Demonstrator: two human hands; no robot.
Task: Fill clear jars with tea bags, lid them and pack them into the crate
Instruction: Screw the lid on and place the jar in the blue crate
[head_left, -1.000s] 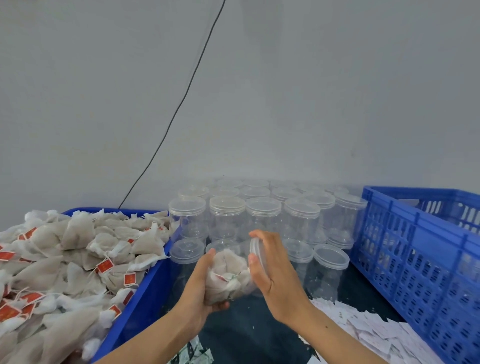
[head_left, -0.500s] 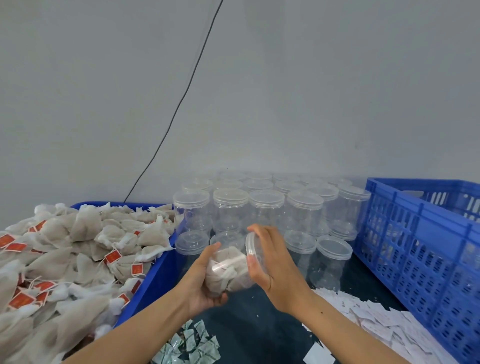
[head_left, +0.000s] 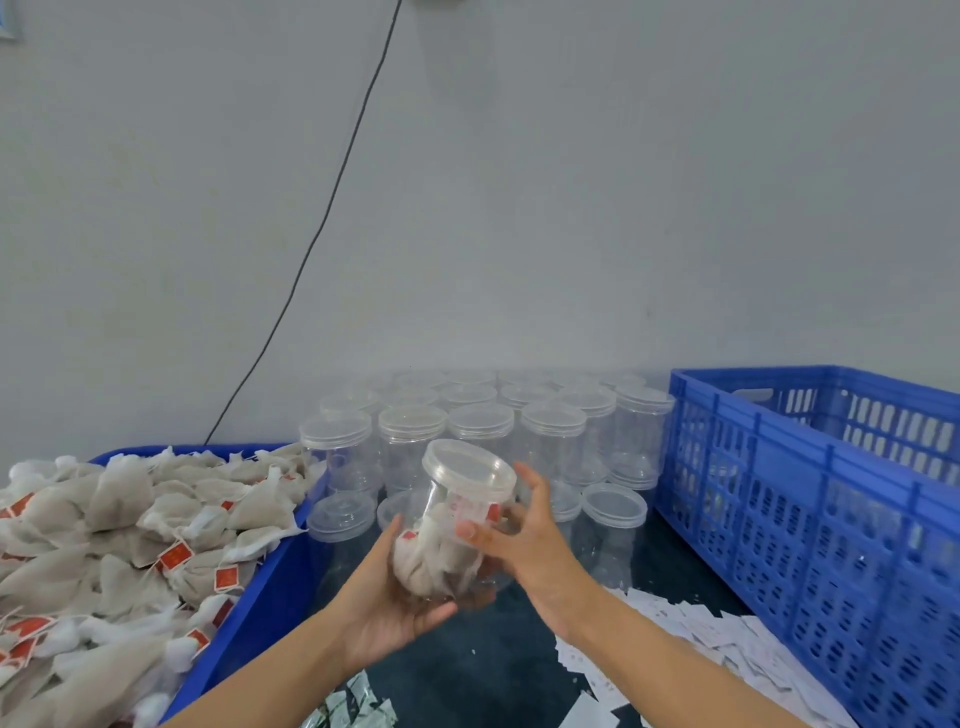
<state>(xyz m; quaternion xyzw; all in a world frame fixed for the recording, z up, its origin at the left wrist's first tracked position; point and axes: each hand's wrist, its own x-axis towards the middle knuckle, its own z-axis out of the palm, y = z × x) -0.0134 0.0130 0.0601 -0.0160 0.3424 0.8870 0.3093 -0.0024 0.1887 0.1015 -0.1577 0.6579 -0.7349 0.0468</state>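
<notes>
A clear jar holding tea bags sits between both hands above the dark table, nearly upright and tilted a little left, with its clear lid on top. My left hand cups the jar's bottom and left side. My right hand wraps the jar's right side, thumb on the front wall. The blue slatted crate stands at the right. A blue bin heaped with tea bags with red tags lies at the left.
Several empty lidded clear jars stand in rows behind the hands against the grey wall. White paper slips are scattered on the table at the right. Small green-white packets lie near the front. A black cable runs down the wall.
The jar was lying sideways with my right hand turning the lid at its mouth. Now it is turned nearly upright and lidded, and my right hand has moved from the lid to the jar's side.
</notes>
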